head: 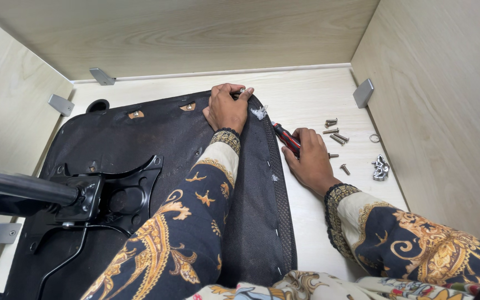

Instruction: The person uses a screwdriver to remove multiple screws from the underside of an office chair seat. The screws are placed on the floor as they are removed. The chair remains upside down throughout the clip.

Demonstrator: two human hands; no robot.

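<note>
Patterned black-and-gold sleeves, two of them, fill the lower frame, and beneath the left one lies one upturned black chair seat with its metal base plate at lower left. At upper centre the left hand is clenched on the seat's far edge, pinching something small and metallic that is too tiny to identify. Right of centre the right hand rests on the wooden board, grasping one red-and-black screwdriver; about seven loose screws, one ring and one metal fitting lie just beyond it.
</note>
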